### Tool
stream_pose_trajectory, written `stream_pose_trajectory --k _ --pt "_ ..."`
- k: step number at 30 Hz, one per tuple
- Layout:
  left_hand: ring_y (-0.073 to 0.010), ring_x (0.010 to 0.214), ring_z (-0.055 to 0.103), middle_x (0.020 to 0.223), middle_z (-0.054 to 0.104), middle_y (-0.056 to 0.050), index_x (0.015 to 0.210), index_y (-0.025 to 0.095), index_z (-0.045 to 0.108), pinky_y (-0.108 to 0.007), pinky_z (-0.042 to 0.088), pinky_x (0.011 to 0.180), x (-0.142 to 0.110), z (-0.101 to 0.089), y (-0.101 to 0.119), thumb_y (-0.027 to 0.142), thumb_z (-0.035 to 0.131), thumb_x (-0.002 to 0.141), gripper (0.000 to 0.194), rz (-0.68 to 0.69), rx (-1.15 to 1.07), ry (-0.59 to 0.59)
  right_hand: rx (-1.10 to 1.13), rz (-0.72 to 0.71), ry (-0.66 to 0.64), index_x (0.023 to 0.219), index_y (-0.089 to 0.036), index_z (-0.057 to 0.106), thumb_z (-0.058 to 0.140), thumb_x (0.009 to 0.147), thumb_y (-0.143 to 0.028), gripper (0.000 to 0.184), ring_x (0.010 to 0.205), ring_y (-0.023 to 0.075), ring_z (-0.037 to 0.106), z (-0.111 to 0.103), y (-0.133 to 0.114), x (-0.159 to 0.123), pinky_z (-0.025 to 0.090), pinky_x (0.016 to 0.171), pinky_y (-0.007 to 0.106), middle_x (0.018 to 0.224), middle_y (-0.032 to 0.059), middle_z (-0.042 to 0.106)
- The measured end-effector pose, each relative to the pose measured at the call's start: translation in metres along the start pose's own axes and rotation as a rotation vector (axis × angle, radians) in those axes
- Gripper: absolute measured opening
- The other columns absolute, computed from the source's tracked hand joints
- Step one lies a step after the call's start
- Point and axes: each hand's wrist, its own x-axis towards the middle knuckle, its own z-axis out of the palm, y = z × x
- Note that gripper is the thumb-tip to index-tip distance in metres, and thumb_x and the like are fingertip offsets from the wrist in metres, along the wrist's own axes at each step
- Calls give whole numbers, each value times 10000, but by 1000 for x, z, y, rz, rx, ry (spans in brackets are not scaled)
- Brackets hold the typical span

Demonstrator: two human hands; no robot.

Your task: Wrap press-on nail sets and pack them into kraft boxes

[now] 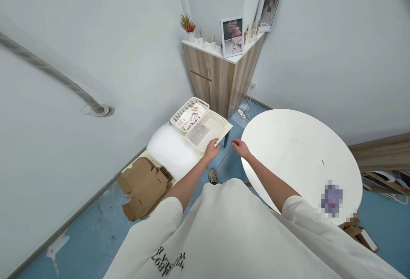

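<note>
My left hand (212,150) is at the near corner of a cream plastic basket (222,120), its fingers slightly apart; whether it touches the rim I cannot tell. This basket has clear plastic pieces (199,135) at its left side. Beside it, a second cream basket (174,119) contains printed cards and packets (192,116). My right hand (240,147) hovers between the low table and the round white table (288,151), fingers stretched toward the left with nothing seen in them.
White padding (171,149) and flat brown cardboard boxes (145,187) lie left of the baskets. A wooden corner cabinet (214,78) carries bottles, a plant (188,25) and picture frames (232,36). A power strip (241,114) with cables is on the blue floor. A blurred purple item (332,200) rests on the round table.
</note>
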Motion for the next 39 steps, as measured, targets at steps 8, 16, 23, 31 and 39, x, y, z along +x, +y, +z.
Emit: stream_pose_trajectory --k 8,16,23,31,39 --pt "-298 1458 337 1510 467 -99 1316 244 586 -522 236 1212 62 -72 -19 110 526 840 497 77 309 49 -69 -98 -62 1158 -242 713 540 883 -273 326 1007 214 686 67 -55 76 518 984 384 1160 50 729" --pt "-297 1538 166 1544 435 -128 1288 222 554 -585 18 1223 101 -96 -34 47 500 811 511 109 405 -48 -242 -32 -73 1200 -242 696 568 875 -210 351 1040 216 681 129 -71 141 482 1040 376 1266 55 689" --pt "-274 1535 188 1330 599 -151 1234 216 533 -576 -42 1216 114 -103 -42 38 464 841 438 122 448 -119 -290 72 -79 1339 -193 625 578 893 -261 453 1310 302 553 158 -60 171 387 1144 453 1364 104 635" --pt "-267 1488 289 1456 528 -134 1326 205 483 -514 176 1168 113 -108 -46 46 441 851 503 155 640 -140 -454 88 -129 1374 -183 593 563 921 -286 466 1268 271 586 158 -65 174 440 1077 375 1340 90 657" --pt "-294 1419 385 1372 579 -164 1317 167 486 -498 211 1115 116 -107 -43 54 460 860 471 128 708 -165 -472 47 -122 1209 -200 712 588 916 -303 335 1166 247 650 149 -69 171 473 1011 323 1252 73 710"
